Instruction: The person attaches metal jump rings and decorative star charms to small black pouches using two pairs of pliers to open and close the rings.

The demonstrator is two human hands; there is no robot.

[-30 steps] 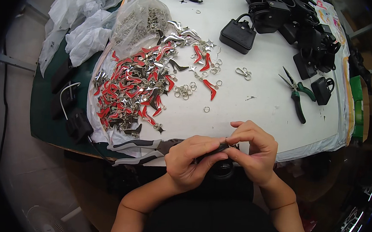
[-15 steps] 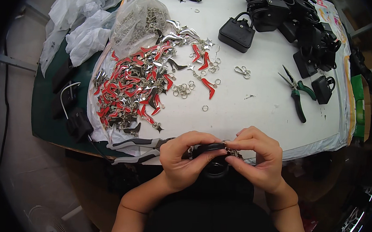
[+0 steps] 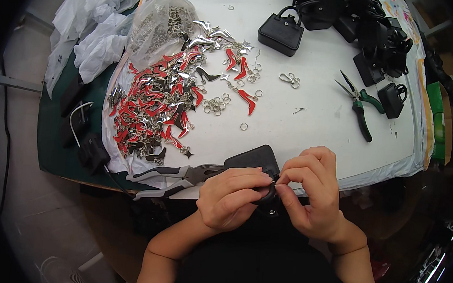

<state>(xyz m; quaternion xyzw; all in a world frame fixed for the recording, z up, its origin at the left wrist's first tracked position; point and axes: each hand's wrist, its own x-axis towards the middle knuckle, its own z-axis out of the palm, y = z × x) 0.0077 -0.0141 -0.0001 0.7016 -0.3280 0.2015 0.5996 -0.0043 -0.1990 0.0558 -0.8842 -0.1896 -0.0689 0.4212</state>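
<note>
A white-covered table (image 3: 321, 132) fills the frame's middle, with a heap of red, black and silver high-heel charms (image 3: 158, 102) at left centre. At lower centre, the right hand (image 3: 312, 195) has thumb and forefinger close together, any grip unclear; the left hand (image 3: 229, 198) clamps its fingers on a black mini handbag (image 3: 250, 157). Grey-handled pliers (image 3: 198, 175) lie just left.

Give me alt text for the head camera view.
A person's left hand holds a small black bag while the right hand pinches at its edge. Beyond lie a heap of red, black and silver shoe charms on the left and green-handled pliers and black bags on the right.
</note>
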